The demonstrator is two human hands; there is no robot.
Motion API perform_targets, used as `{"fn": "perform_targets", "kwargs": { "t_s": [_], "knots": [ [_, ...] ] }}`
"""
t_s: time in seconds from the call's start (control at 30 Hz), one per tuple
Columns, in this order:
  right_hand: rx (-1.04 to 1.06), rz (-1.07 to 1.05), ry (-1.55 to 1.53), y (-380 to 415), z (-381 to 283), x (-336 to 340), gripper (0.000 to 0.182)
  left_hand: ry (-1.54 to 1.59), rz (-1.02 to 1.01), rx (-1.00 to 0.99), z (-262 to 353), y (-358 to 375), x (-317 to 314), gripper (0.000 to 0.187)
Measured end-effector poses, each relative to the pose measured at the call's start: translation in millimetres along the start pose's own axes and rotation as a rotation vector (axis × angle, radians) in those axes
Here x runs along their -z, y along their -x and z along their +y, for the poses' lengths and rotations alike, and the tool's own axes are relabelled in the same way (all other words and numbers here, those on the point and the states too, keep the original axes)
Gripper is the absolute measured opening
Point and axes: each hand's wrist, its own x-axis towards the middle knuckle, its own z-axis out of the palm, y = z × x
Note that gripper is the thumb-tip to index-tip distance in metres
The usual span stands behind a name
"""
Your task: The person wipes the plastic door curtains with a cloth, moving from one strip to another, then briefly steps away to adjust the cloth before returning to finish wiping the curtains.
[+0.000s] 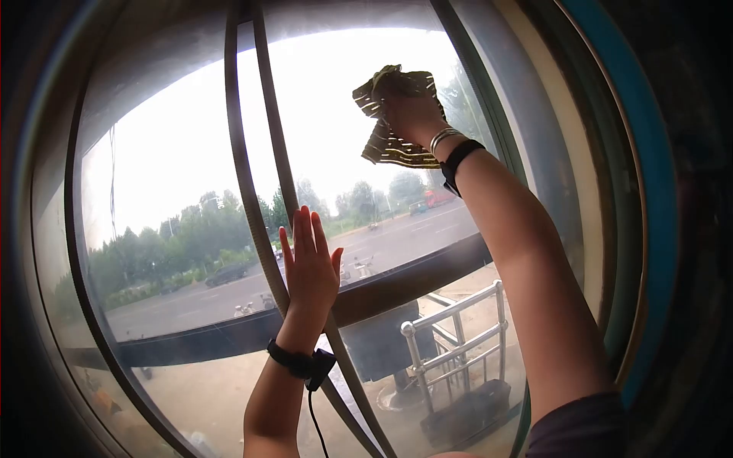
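My right hand (416, 114) is up against the upper part of the right window pane (328, 114), gripping a striped, dark green cloth (401, 153). The cloth is bunched at the top and hangs spread below the hand; light shows through its stripes. My left hand (311, 263) lies flat with fingers stretched upward, at the upright window frame (263, 153) between the panes. Its fingertips point up along that frame. A black strap with a small box and cable (309, 362) sits on my left wrist. A dark band and thin bracelets (450, 145) circle my right wrist.
A dark horizontal bar (412, 282) crosses the window at mid-height. Beyond the glass stand a metal railing (458, 336), a road (412, 233) with vehicles, and trees (183, 248). A blue edge (645, 191) runs down the right side.
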Motion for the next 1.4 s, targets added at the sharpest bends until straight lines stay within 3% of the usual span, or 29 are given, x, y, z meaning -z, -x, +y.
{"fn": "perform_targets", "kwargs": {
  "t_s": [0.03, 0.07, 0.1, 0.17, 0.3, 0.37, 0.43, 0.5, 0.53, 0.57, 0.63, 0.7, 0.83, 0.9, 0.97, 1.03, 1.07, 1.1, 1.17, 1.23, 1.3, 1.37, 1.4],
  "knots": [
    [-0.002, 0.205, -0.034, 7.0, 15.6, -4.6, 0.046, 0.002, 0.005, -0.001, 0.5, -1.1, 0.4, 0.066],
    [-0.065, 0.168, -0.017, 14.9, 30.9, -9.9, 0.051, -0.007, 0.010, -0.001, 0.8, -0.8, 0.2, 0.065],
    [0.016, 0.148, 0.275, 28.3, 43.9, -8.3, 0.052, -0.015, 0.010, 0.000, 0.9, 0.6, 0.5, 0.065],
    [-0.188, 0.043, -0.017, 54.0, 62.1, -14.5, 0.049, -0.006, 0.002, 0.009, 1.4, 1.0, 2.7, 0.064],
    [-0.047, 0.144, 0.224, 96.0, 64.9, -1.7, 0.044, 0.022, 0.002, 0.005, 2.1, 1.1, 2.7, 0.063],
    [-0.312, -0.183, -0.245, 83.8, 59.8, 3.0, 0.042, 0.043, -0.013, 0.022, 3.0, 0.3, 5.5, 0.062],
    [-0.384, -0.182, -0.300, 56.9, 66.0, -13.1, 0.041, 0.055, -0.027, 0.039, 5.0, 0.1, 7.8, 0.062],
    [-0.141, 0.336, -0.341, 26.8, 72.2, -29.3, 0.046, 0.129, -0.036, 0.038, 3.8, -0.7, 8.1, 0.062],
    [-0.207, 0.367, -0.298, 6.2, 69.7, -43.8, 0.057, 0.124, -0.036, 0.039, 4.0, -1.2, 10.0, 0.062],
    [-0.366, 0.203, -0.309, -7.1, 40.5, -6.1, 0.065, 0.105, -0.033, 0.044, 3.5, -1.1, 10.3, 0.062],
    [-0.356, 0.259, -0.492, -63.4, 49.8, -74.6, 0.067, 0.202, -0.031, 0.040, 2.4, -1.5, 10.0, 0.062],
    [-0.405, 0.448, -0.481, -87.3, -11.2, -69.1, 0.058, 0.210, -0.022, 0.035, 1.4, -1.5, 11.3, 0.061],
    [-0.089, 0.146, -0.068, -78.4, -70.8, -9.1, 0.040, 0.236, 0.000, 0.046, 3.4, -0.7, 9.6, 0.061],
    [-0.048, 0.087, -0.180, -73.0, -89.4, 11.9, 0.040, 0.268, 0.017, 0.044, 3.3, -3.0, 9.0, 0.060],
    [0.130, 0.269, -0.373, -68.7, -106.3, -4.4, 0.042, 0.329, 0.032, 0.059, 3.6, -2.9, 9.4, 0.060],
    [0.203, 0.512, -0.378, -62.3, -127.3, -27.8, 0.043, 0.361, 0.056, 0.069, 2.4, -2.5, 11.0, 0.058],
    [0.244, 0.289, -0.187, -41.9, -134.0, 0.4, 0.043, 0.350, 0.057, 0.072, 1.8, -2.7, 11.6, 0.058],
    [0.257, 0.157, -0.248, -23.3, -136.1, 27.0, 0.045, 0.340, 0.056, 0.072, 1.1, -2.6, 11.6, 0.057],
    [0.328, 0.278, -0.470, 15.4, -137.3, 13.5, 0.047, 0.429, 0.067, 0.085, -0.2, -2.3, 11.7, 0.050],
    [0.428, 0.161, -0.422, 67.1, -135.1, 28.3, 0.048, 0.754, 0.215, 0.162, -0.7, -4.5, 12.7, 0.042],
    [0.354, 0.062, -0.810, 129.2, -131.8, 24.7, 0.048, 1.046, 0.224, 0.230, -0.1, -0.9, 30.1, 0.033],
    [0.423, -0.282, -0.719, 178.8, -130.2, 35.4, 0.050, 0.918, 0.228, 0.179, 7.4, 9.5, 40.5, 0.036],
    [0.469, -0.348, -0.700, 199.8, -125.3, 38.5, 0.049, 0.908, 0.187, 0.163, 13.8, 18.1, 43.0, 0.039]
  ]
}}
